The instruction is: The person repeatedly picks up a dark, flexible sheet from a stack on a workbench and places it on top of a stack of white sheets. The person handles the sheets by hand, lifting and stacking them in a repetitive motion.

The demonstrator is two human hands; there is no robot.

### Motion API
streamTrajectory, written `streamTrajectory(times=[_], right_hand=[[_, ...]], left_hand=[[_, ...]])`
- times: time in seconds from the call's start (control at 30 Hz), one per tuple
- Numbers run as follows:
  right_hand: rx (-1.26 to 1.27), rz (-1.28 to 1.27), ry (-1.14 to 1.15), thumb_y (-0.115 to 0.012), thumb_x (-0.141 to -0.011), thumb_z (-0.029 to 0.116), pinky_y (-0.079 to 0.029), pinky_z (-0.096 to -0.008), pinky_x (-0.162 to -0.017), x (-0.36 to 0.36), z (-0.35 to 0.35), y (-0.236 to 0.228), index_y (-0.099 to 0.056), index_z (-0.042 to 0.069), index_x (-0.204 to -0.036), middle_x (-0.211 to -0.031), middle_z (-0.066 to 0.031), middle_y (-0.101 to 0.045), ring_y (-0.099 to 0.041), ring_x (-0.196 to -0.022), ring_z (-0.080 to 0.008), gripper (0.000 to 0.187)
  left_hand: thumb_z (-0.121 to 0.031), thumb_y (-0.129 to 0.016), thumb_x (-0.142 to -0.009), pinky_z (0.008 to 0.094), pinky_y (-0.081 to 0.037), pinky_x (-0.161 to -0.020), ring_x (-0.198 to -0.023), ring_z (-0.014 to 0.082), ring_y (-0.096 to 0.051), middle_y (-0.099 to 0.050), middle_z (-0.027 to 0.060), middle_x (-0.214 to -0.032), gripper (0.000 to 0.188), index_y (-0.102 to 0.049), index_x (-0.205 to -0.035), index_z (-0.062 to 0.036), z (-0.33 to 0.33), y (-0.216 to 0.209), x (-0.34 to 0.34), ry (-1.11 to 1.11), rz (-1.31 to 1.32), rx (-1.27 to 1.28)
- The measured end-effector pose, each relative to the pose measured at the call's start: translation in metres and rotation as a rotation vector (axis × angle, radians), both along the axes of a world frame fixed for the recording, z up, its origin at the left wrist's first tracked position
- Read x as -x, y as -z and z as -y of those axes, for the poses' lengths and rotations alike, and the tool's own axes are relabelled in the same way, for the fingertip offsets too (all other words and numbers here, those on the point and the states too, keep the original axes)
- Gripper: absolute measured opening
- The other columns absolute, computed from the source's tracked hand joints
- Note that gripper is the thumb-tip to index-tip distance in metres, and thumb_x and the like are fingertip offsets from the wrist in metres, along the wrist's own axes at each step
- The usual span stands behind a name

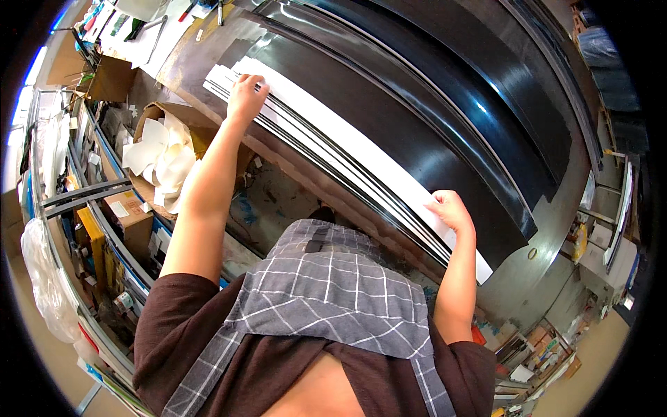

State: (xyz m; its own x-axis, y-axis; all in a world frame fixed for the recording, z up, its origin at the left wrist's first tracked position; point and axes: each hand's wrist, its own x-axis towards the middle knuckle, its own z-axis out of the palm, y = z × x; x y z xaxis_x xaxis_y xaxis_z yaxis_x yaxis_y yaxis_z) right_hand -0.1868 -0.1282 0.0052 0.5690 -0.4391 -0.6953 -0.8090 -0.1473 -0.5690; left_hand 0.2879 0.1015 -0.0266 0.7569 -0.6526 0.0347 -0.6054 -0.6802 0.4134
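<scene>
Step in hand: both my hands are on the long white strip [361, 156], one near each end, at the near edge of the bench [556, 229]. I judge this as squaring or lifting the top strip of the stack.
Left hand [244, 96]: fingers curled down over the far-left end of the white strip, pinching its edge.
Right hand [450, 210]: fingers closed on the strip's near edge toward the right end, thumb side up.
Strip position: lies on a stack of thin grey and dark strips [326, 163], just beside the wide black sheets [417, 104] that cover the bench top.
Next move, my judgement: both ends need to rise or slide together. The strip is long and thin, so uneven pull would bow or kink it.
Count: white strip on top, one. Strips under it, several, edges too close to count. Black sheets, at least three overlapping layers.
Aside: cardboard box [163, 156] of white scraps below the bench, to my left. One.
</scene>
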Motion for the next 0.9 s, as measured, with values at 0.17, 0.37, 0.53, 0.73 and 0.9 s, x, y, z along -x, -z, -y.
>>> streamTrajectory(times=[0.17, 0.37, 0.53, 0.73, 0.9], right_hand=[[0.135, 0.045, 0.053, -0.072, -0.074, 0.022, -0.040, -0.0329, -0.053, 0.006, -0.009, 0.015, -0.060, -0.002, -0.065, -0.053, -0.0101, -0.049, -0.046, -0.053, -0.0098, 0.029], [0.146, 0.012, 0.015, -0.074, -0.071, 0.024, -0.042, -0.0333, -0.055, -0.002, -0.007, 0.011, -0.064, -0.002, -0.065, -0.054, -0.0125, -0.054, -0.053, -0.052, -0.0133, 0.028], [0.137, -0.017, 0.013, -0.073, -0.068, 0.023, -0.044, -0.0338, -0.056, 0.000, -0.005, 0.013, -0.064, -0.001, -0.064, -0.056, -0.0142, -0.057, -0.056, -0.054, -0.0163, 0.026], [0.166, -0.050, -0.014, -0.070, -0.065, 0.024, -0.047, -0.0348, -0.060, -0.007, -0.004, 0.009, -0.064, 0.001, -0.064, -0.060, -0.0159, -0.060, -0.060, -0.057, -0.0241, 0.024], [0.183, -0.077, 0.012, -0.069, -0.065, 0.023, -0.046, -0.0350, -0.058, -0.007, -0.004, 0.013, -0.063, 0.001, -0.063, -0.059, -0.0159, -0.058, -0.059, -0.056, -0.0233, 0.023]], left_hand=[[-0.029, -0.063, -0.083, 0.0405, -0.040, -0.101, -0.118, 0.0333, -0.050, -0.056, 0.0137, -0.126, 0.038, -0.064, -0.114, -0.0076, -0.001, 0.010, -0.006, 0.033, 0.050, 0.002], [-0.033, -0.065, -0.082, 0.0412, -0.039, -0.103, -0.121, 0.0355, -0.048, -0.054, 0.0146, -0.131, 0.044, -0.063, -0.117, -0.0075, -0.002, 0.009, -0.009, 0.026, 0.058, -0.077], [-0.035, -0.066, -0.081, 0.0410, -0.039, -0.103, -0.121, 0.0353, -0.048, -0.054, 0.0144, -0.130, 0.045, -0.063, -0.117, -0.0082, 0.004, 0.003, -0.003, 0.010, 0.030, -0.088], [-0.039, -0.068, -0.079, 0.0402, -0.041, -0.101, -0.119, 0.0320, -0.050, -0.055, 0.0114, -0.129, 0.048, -0.064, -0.117, -0.0091, 0.001, 0.016, -0.012, 0.014, 0.100, -0.112], [-0.040, -0.068, -0.079, 0.0393, -0.039, -0.102, -0.120, 0.0310, -0.050, -0.054, 0.0108, -0.131, 0.051, -0.062, -0.119, -0.0081, 0.006, 0.016, -0.012, 0.012, 0.092, -0.151]])
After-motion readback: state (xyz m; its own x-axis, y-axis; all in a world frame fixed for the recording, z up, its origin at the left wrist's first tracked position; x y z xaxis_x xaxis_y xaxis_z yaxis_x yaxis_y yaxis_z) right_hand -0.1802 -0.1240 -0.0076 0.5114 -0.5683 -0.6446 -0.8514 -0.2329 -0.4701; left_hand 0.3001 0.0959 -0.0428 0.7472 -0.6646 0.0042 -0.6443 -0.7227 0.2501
